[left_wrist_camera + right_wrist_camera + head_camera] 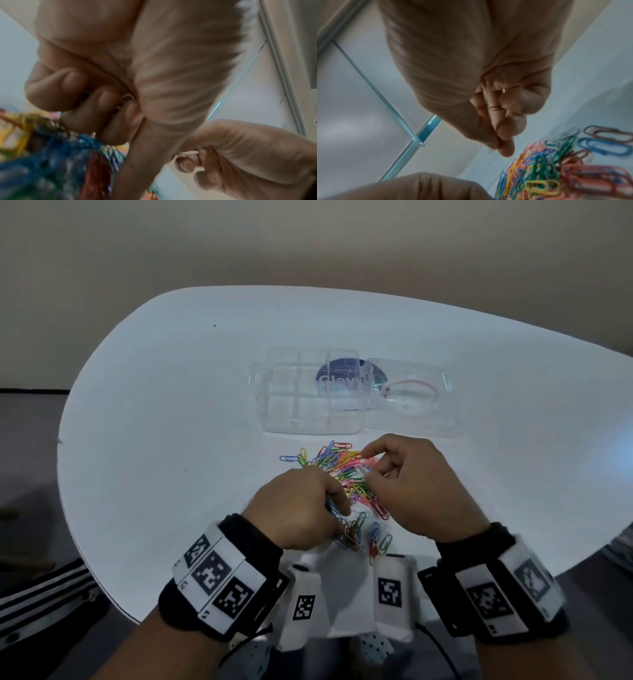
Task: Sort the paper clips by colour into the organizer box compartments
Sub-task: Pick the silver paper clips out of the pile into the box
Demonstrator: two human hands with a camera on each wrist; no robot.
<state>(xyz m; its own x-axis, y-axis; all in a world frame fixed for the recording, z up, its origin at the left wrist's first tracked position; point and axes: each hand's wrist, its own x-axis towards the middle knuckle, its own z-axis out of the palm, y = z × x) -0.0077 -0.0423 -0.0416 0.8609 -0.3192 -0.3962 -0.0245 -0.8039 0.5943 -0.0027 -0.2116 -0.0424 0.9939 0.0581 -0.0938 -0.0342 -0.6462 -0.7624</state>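
Note:
A heap of coloured paper clips (pixel 342 474) lies on the white table (pixel 171 405), just in front of the clear organizer box (pixel 308 395). The box compartments look bare apart from a blue label seen through the plastic. My left hand (pixel 308 508) is at the near side of the heap, its fingers (pixel 106 102) curled into the palm round a few clips; more clips (pixel 352 534) lie under it. My right hand (pixel 394 474) hovers over the heap's right side. Its thumb and forefinger (pixel 503 147) pinch a thin pale clip (pixel 187 153) above the pile (pixel 539 169).
The box's clear lid (pixel 411 398) lies open to the right with a red rubber band (pixel 407 386) in it. The table's near edge runs just below my wrists. Bare tabletop lies left of the heap.

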